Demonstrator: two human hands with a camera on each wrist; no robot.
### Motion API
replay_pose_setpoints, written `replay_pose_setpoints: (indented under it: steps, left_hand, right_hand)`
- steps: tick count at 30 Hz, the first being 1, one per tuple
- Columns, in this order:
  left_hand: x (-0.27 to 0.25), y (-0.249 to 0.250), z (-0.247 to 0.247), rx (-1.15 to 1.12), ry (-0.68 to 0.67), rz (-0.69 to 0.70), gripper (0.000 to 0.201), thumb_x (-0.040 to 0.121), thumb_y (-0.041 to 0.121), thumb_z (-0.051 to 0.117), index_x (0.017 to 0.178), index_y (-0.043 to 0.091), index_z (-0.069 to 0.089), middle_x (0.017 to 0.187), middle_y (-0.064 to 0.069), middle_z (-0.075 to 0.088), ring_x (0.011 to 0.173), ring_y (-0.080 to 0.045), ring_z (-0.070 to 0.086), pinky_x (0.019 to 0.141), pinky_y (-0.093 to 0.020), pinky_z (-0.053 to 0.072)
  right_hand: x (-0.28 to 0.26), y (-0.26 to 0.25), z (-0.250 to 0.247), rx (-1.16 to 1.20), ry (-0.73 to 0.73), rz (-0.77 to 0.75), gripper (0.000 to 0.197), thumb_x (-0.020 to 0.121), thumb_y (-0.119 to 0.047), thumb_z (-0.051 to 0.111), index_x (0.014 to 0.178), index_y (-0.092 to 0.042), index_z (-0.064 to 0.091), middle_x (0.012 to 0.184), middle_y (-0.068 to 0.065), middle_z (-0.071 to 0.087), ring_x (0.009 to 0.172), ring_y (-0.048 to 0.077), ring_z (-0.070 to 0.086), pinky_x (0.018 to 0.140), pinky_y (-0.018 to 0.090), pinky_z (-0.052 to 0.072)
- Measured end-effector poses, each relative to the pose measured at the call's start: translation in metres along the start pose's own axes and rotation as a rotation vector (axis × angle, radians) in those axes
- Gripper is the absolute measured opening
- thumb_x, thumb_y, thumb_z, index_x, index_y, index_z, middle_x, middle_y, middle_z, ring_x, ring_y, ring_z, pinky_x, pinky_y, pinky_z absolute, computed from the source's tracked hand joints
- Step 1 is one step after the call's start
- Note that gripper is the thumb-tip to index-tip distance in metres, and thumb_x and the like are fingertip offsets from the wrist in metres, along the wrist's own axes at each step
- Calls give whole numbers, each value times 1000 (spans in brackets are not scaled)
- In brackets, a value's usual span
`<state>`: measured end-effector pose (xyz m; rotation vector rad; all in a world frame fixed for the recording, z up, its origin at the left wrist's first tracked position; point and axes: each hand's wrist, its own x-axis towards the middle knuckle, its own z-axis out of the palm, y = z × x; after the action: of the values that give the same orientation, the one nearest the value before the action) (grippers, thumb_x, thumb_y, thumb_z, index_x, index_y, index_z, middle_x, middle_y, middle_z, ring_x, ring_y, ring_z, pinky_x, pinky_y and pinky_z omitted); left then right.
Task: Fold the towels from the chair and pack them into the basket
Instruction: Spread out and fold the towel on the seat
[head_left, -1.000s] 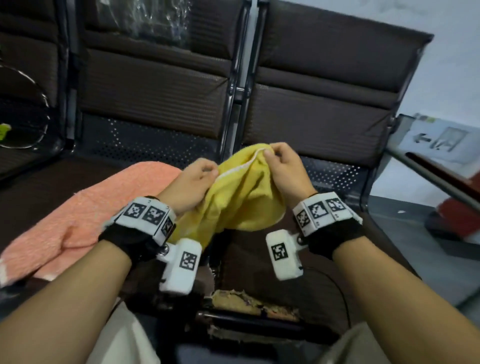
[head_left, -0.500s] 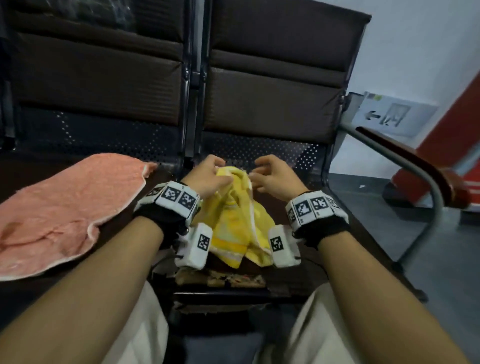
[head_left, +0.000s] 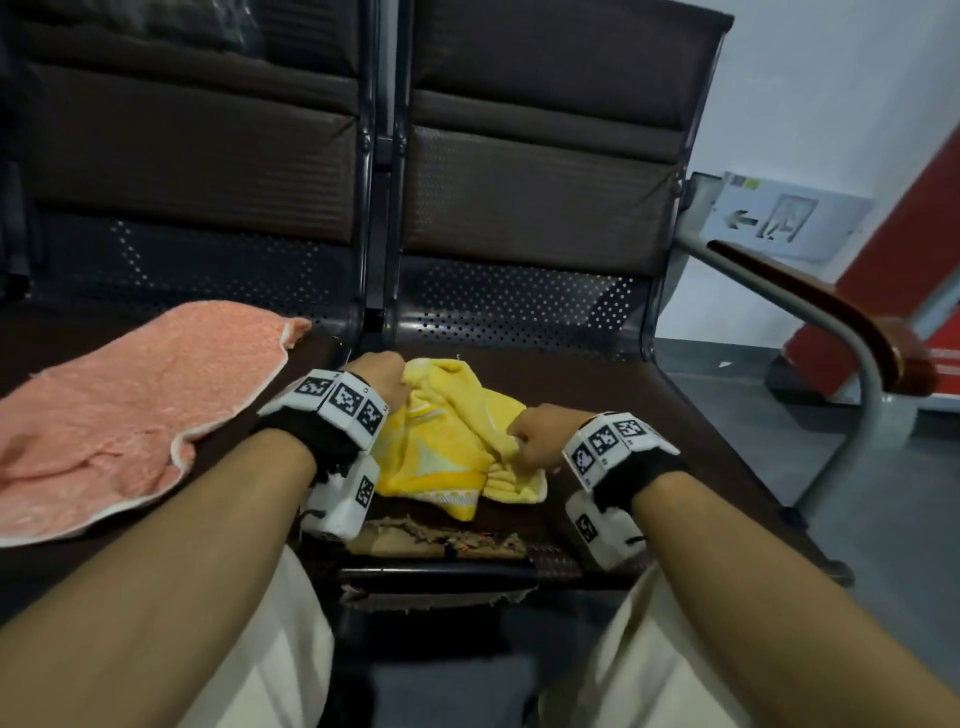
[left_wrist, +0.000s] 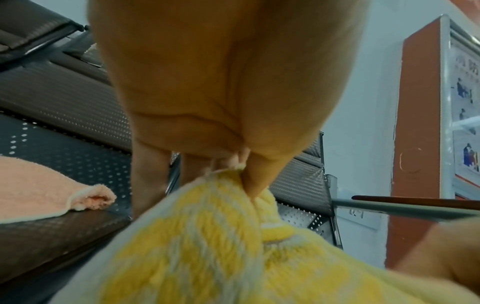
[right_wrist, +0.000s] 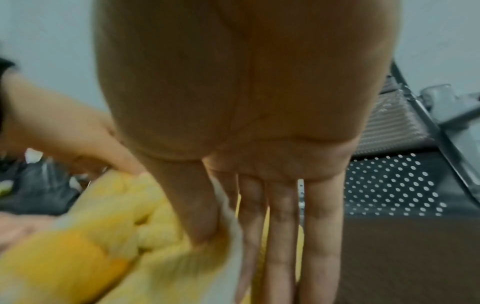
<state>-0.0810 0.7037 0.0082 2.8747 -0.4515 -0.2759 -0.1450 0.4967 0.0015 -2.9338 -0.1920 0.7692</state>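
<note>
Seemingly both hands (head_left: 452, 415) pinch yellow towel (head_left: 441, 447); wrist views confirm.

Waiting area: row seating (head_left: 535, 208), exit sign (head_left: 779, 221)

yellow towel (head_left: 441, 441): yellow with pale white stripes and a white edge. pink towel (head_left: 130, 405): salmon pink, cream edge, on the left. chair (head_left: 519, 208): dark brown pads, black perforated metal with pale dots. armrest (head_left: 831, 306): grey tube, red-brown top. 2 wristbands (head_left: 343, 402): black, white blocks with black-and-white square markers. trousers (head_left: 270, 649): cream.
</note>
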Motion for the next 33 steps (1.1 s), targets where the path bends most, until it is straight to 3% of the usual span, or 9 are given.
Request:
replay_pose_setpoints:
  steps: [3,7,11,15,18,21,26,29,33]
  left_hand:
    - [0,-1,-3,-133,70,19,24,98,23,39,113,10,52,118,-17,59,107,-35,55,89,-41,46]
    - [-2,10,-16,-398,318,111,23,100,27,36,115,26,54,117,-10,63,110,-35,55,92,-45,45]
    - [-4,16,-21,-388,443,44,24,99,37,33,114,39,52,115,-5,64,111,-36,53,91,-50,44]
    - [4,13,-16,-366,333,-46,29,97,44,38,120,38,54,125,-5,61,118,-34,52,96,-49,43]
    - [9,10,-16,-450,318,-88,35,92,44,52,118,21,57,128,-5,58,120,-28,51,99,-41,42]
    - [7,15,-17,-598,315,-87,45,83,41,67,117,14,56,122,-7,57,116,-24,53,90,-32,41]
    - [1,28,-21,-1000,87,-96,63,77,13,75,134,10,48,120,-10,61,107,-26,60,96,-40,49]
    - [-4,31,-23,-1215,-11,-50,65,76,-9,68,136,4,45,120,-12,64,102,-27,65,90,-44,53]
    - [-11,30,-23,-1278,14,17,39,71,-1,75,109,3,67,98,-15,72,88,-23,71,79,-35,58]
  right_hand:
    - [1,4,-13,434,175,-16,17,95,-16,49,101,-5,61,97,12,64,91,29,65,73,38,57]
    - [11,9,-37,629,656,-59,21,100,-17,42,106,-4,57,106,14,61,97,25,56,85,37,45]
    - [27,9,-43,869,892,30,24,98,-28,47,105,-8,59,106,9,64,96,20,59,84,34,47]
    - [33,9,-34,1070,615,-46,36,90,-37,62,114,-11,57,87,-1,71,71,12,65,63,28,51]
    - [31,20,-25,798,373,-69,49,80,-40,73,118,-16,55,99,-3,68,90,8,64,70,21,49]
    - [25,32,-15,420,255,33,64,71,-45,79,122,-16,55,116,-1,59,108,16,56,91,33,48]
    - [15,44,-1,201,100,218,56,73,-38,79,115,-8,56,109,2,62,100,22,59,85,35,49]
    - [10,47,-2,275,124,193,37,82,-30,72,108,-6,62,105,11,68,96,27,65,87,41,54]
    - [5,37,-21,540,419,76,13,89,-23,62,96,-14,57,89,4,61,85,23,63,70,36,53]
